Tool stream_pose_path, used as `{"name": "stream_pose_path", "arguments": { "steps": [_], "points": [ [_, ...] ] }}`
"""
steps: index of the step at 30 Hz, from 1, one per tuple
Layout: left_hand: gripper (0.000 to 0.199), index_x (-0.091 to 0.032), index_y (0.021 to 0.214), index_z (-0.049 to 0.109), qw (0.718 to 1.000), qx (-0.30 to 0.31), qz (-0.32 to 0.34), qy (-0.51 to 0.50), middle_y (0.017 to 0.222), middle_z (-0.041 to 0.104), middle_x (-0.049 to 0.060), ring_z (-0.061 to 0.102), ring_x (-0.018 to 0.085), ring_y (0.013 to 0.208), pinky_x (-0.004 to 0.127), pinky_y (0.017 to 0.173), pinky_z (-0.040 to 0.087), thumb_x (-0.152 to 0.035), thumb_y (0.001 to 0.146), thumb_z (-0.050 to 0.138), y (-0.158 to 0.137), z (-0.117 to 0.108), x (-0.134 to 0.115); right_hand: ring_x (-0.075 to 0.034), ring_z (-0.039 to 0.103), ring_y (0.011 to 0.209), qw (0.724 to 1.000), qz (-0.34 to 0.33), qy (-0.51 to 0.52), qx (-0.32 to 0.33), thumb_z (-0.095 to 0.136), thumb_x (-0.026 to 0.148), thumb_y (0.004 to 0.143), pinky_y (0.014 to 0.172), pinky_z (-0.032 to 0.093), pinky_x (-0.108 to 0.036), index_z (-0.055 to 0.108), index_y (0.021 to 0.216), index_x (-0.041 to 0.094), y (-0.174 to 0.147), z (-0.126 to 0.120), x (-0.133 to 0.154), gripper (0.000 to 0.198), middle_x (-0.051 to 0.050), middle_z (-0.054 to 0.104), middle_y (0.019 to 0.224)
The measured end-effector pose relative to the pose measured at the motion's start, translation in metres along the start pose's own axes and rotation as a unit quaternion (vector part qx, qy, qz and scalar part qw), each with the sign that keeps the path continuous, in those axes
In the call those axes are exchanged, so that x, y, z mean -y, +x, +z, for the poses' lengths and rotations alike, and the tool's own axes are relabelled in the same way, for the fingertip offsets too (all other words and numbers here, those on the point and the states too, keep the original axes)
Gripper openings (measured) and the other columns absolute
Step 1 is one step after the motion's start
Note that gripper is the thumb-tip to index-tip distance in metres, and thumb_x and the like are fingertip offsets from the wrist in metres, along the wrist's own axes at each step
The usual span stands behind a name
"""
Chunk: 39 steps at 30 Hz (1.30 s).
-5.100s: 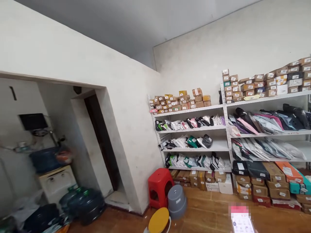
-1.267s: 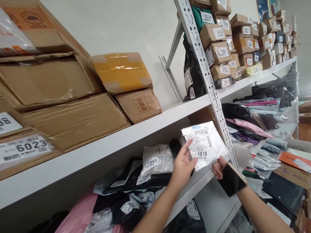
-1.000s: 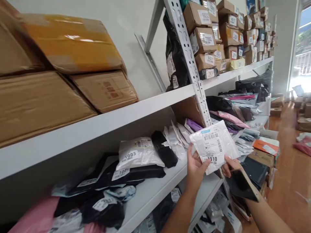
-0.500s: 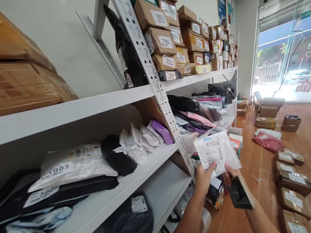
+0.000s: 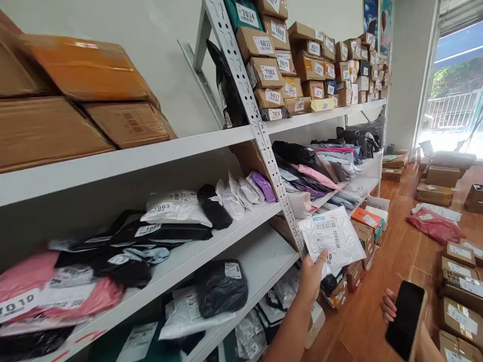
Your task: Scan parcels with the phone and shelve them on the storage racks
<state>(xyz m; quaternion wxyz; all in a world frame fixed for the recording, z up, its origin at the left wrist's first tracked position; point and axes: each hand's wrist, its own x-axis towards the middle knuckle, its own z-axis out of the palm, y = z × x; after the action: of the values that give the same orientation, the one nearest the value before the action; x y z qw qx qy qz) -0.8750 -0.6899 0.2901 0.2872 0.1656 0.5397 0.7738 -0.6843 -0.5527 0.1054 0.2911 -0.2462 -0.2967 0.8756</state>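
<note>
My left hand (image 5: 311, 276) grips a white plastic mailer (image 5: 345, 239) by its lower left corner, thumb on the printed label. The mailer faces me, held in front of the shelf post; part of its number is hidden by my thumb. Lower and to the right, my right hand (image 5: 388, 305) is closed round a smartphone (image 5: 405, 319) with a dark screen. Its fingertips show past the phone's left edge, while the palm is hidden behind it. The two hands are well apart.
White metal shelving (image 5: 260, 133) runs along the wall, loaded with numbered cartons (image 5: 268, 73) and soft bags (image 5: 175, 208). More cartons (image 5: 458, 319) line the wooden floor at right, near a red plastic bag (image 5: 433, 223). Mixed parcels (image 5: 366, 221) stand beside the shelf end.
My right hand has let go of the mailer and moved down and right with the phone. The left hand keeps the mailer. My view has turned left, showing more of the near shelves.
</note>
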Motion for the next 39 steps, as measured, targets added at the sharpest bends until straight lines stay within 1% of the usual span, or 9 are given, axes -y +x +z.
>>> {"name": "stream_pose_path", "arguments": {
  "steps": [4,8,11,14,18,23,26,30,39],
  "points": [
    [0.07,-0.013,0.092,0.077,0.999,0.032,0.007,0.009,0.108,0.077,0.017,0.07,0.036,0.109,0.047,0.102,0.053,-0.063,0.046,0.094,-0.047,0.004,0.003,-0.013,0.036,0.027,0.99,0.011,0.049,-0.128,0.08,0.067,0.039,0.03,0.028,-0.025,0.063,0.06,0.027,-0.066,-0.084,-0.011,0.049,0.005,0.04,0.038],
    [0.065,-0.014,0.094,0.077,0.999,0.024,-0.016,0.026,0.106,0.078,0.016,0.073,0.032,0.099,0.044,0.096,0.056,-0.048,0.042,0.099,-0.105,0.002,0.018,-0.013,0.024,0.024,0.978,0.035,0.071,-0.191,0.078,0.056,0.037,0.027,0.015,-0.022,0.059,0.055,0.033,-0.126,-0.128,-0.021,0.035,0.007,0.026,0.037],
    [0.066,-0.014,0.091,0.076,0.999,-0.003,-0.033,0.015,0.102,0.078,0.016,0.073,0.031,0.094,0.043,0.092,0.057,-0.042,0.037,0.1,-0.147,0.002,0.034,-0.018,0.036,0.029,0.973,0.092,0.107,-0.182,0.077,0.06,0.037,0.025,0.026,-0.03,0.063,0.055,0.033,-0.173,-0.129,-0.017,0.035,0.001,0.039,0.04],
    [0.069,-0.014,0.091,0.076,0.999,-0.034,-0.033,0.002,0.101,0.078,0.015,0.073,0.031,0.092,0.041,0.087,0.058,-0.039,0.031,0.101,-0.184,0.006,0.047,-0.017,0.049,0.039,0.962,0.157,0.177,-0.137,0.082,0.053,0.038,0.033,0.039,-0.029,0.068,0.058,0.024,-0.219,-0.107,-0.007,0.038,-0.005,0.054,0.048],
    [0.067,-0.014,0.094,0.075,0.999,-0.046,-0.023,0.005,0.1,0.078,0.014,0.072,0.029,0.091,0.039,0.086,0.058,-0.036,0.036,0.1,-0.223,0.012,0.053,-0.015,0.053,0.048,0.961,0.165,0.199,-0.096,0.087,0.043,0.041,0.04,0.047,-0.026,0.071,0.062,0.018,-0.262,-0.079,0.006,0.036,-0.006,0.061,0.055],
    [0.064,-0.014,0.092,0.075,0.999,-0.047,-0.011,0.019,0.096,0.078,0.013,0.072,0.029,0.088,0.04,0.084,0.058,-0.036,0.036,0.099,-0.248,0.029,0.057,-0.02,0.066,0.056,0.962,0.163,0.179,-0.127,0.093,0.047,0.036,0.053,0.06,-0.032,0.076,0.069,0.018,-0.287,-0.084,0.022,0.046,-0.01,0.074,0.065],
    [0.061,-0.015,0.088,0.075,0.999,-0.046,-0.004,0.029,0.093,0.078,0.011,0.072,0.03,0.087,0.041,0.083,0.059,-0.033,0.035,0.099,-0.256,0.049,0.061,-0.025,0.075,0.076,0.956,0.175,0.187,-0.143,0.092,0.037,0.042,0.07,0.066,-0.038,0.078,0.083,0.018,-0.298,-0.094,0.039,0.046,-0.014,0.081,0.088],
    [0.055,-0.015,0.094,0.076,0.999,-0.016,0.016,0.029,0.098,0.078,0.012,0.073,0.03,0.093,0.04,0.087,0.058,-0.032,0.046,0.096,-0.265,0.086,0.07,-0.023,0.075,0.078,0.957,0.157,0.233,-0.076,0.089,0.039,0.053,0.074,0.065,-0.036,0.079,0.094,0.017,-0.314,-0.116,0.075,0.048,-0.013,0.081,0.095],
    [0.064,-0.013,0.091,0.075,1.0,-0.008,-0.022,0.017,0.095,0.078,0.013,0.072,0.029,0.087,0.042,0.085,0.058,-0.036,0.035,0.098,-0.266,0.194,0.124,-0.027,0.074,0.105,0.968,0.14,0.203,-0.053,0.074,0.044,0.071,0.098,0.061,-0.043,0.072,0.122,0.02,-0.36,-0.23,0.172,0.057,-0.015,0.07,0.133]
  ]
}}
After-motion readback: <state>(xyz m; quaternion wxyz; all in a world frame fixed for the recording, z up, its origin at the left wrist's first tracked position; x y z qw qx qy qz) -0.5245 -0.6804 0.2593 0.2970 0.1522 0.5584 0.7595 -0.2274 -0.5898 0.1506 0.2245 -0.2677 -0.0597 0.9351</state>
